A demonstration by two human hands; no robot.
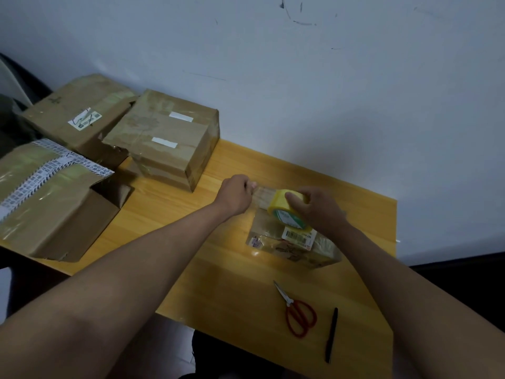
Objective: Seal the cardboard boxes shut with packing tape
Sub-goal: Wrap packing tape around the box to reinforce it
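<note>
A small flat cardboard box (292,248) with a barcode label lies on the wooden table (224,269). Above its far end my right hand (314,207) grips a yellow roll of packing tape (284,212). My left hand (236,194) pinches the free end of the clear tape strip (262,195), which stretches from the roll toward the left. Three larger cardboard boxes stand at the left: one near the table's front left (52,203), one at the back left (79,116), one in the middle (166,138).
Red-handled scissors (296,313) and a black pen (332,335) lie near the table's front edge on the right. A white wall rises right behind the table. The floor beside the table at right is dark.
</note>
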